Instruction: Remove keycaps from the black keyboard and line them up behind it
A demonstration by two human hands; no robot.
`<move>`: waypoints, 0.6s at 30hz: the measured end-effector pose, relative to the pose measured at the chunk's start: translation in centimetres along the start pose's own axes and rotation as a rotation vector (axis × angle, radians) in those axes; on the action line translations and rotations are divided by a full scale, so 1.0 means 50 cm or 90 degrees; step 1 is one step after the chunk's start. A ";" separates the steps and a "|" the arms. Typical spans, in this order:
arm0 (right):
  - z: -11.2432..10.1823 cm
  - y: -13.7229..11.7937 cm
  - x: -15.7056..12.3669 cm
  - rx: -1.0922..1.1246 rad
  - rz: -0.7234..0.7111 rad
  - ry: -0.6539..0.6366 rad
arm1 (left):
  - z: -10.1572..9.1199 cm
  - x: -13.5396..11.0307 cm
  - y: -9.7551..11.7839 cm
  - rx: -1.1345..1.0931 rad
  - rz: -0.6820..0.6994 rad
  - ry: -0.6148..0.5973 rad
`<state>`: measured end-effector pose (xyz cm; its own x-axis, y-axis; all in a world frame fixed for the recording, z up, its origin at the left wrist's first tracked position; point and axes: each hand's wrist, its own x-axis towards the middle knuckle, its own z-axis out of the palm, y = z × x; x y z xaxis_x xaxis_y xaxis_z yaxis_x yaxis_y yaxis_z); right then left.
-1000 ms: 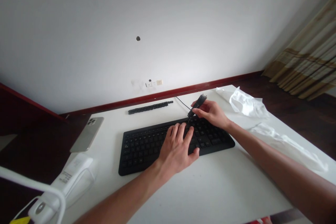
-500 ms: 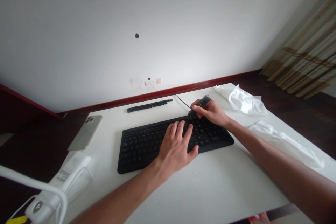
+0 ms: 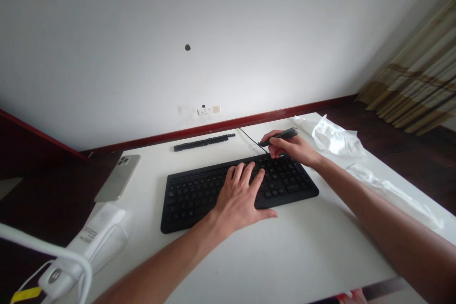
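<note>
A black keyboard (image 3: 199, 194) lies slightly slanted across the white table. My left hand (image 3: 238, 199) rests on its middle, fingers spread, with the thumb out over the near edge. In my right hand (image 3: 290, 147) is a dark keycap puller (image 3: 284, 137), gripped between thumb and fingers above the keyboard's far right edge. The puller points left, and a faint thin wire loop shows beyond its tip. Keys under my left hand and behind my right fingers are hidden. Behind the keyboard, several loose black keycaps (image 3: 203, 142) lie in a row.
At the left are a phone (image 3: 119, 178) lying camera side up and a white power strip (image 3: 87, 240) with cables. Crumpled white plastic wrapping (image 3: 338, 137) covers the table's right side. A black cable (image 3: 249, 138) runs from the keyboard's back. The wall (image 3: 228, 57) stands behind the table.
My right hand has lifted the keycap puller off the keys and tilted it flatter, pointing left. My left thumb has stretched farther out; its fingers stay on the keyboard.
</note>
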<state>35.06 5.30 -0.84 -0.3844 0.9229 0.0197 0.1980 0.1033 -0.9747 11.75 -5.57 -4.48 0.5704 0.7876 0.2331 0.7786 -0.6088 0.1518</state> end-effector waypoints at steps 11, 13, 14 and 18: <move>-0.011 -0.026 -0.010 -0.169 -0.056 0.053 | -0.004 0.008 0.000 -0.092 -0.034 0.020; -0.012 -0.027 -0.010 -0.150 -0.058 0.031 | -0.004 0.008 0.001 -0.103 -0.038 0.020; -0.012 -0.027 -0.010 -0.142 -0.056 0.021 | -0.003 0.008 0.001 -0.109 -0.039 0.020; -0.014 -0.030 -0.010 -0.122 -0.043 -0.027 | -0.001 0.007 0.002 -0.128 -0.036 0.019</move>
<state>35.57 4.94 0.76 -0.4396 0.8954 0.0701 0.3374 0.2370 -0.9110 12.02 -5.33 -4.35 0.5174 0.8195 0.2464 0.7395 -0.5731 0.3531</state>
